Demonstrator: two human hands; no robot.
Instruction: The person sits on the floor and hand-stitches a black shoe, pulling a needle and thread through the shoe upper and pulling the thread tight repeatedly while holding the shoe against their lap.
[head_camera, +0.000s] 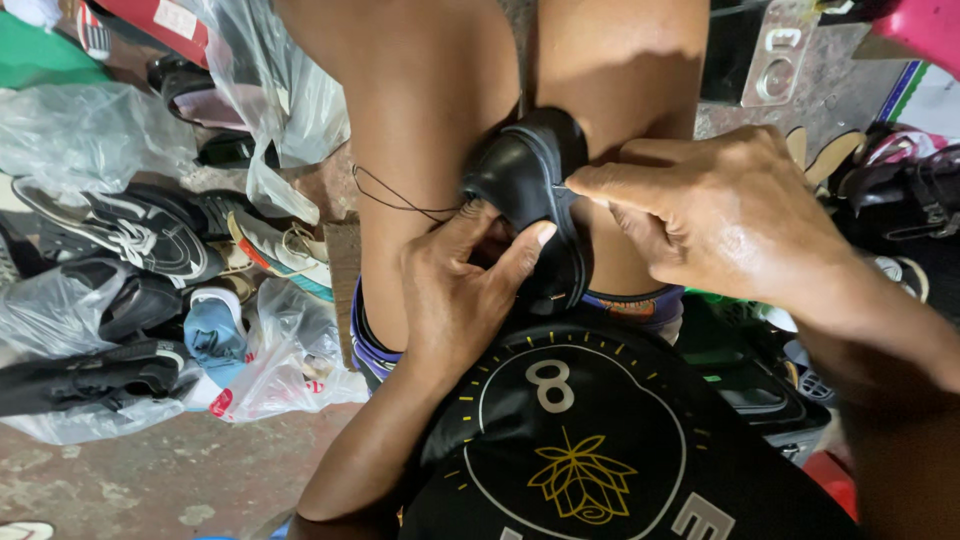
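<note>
Left hand (455, 290) gripping black leather shoe (525, 185) clamped between knees, right hand (725, 215) at three o'clock pinching needle (562, 185); mid-stitch, likely needing thread (395, 197) drawn taut next.

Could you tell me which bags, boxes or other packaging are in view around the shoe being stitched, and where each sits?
Red box: top left, flat, red with white label.
Clear bag: hanging top left, crumpled.
Printed bag: floor left of the knees, clear with red marks.
Bagged shoes: far left, dark shoes in clear plastic.
</note>
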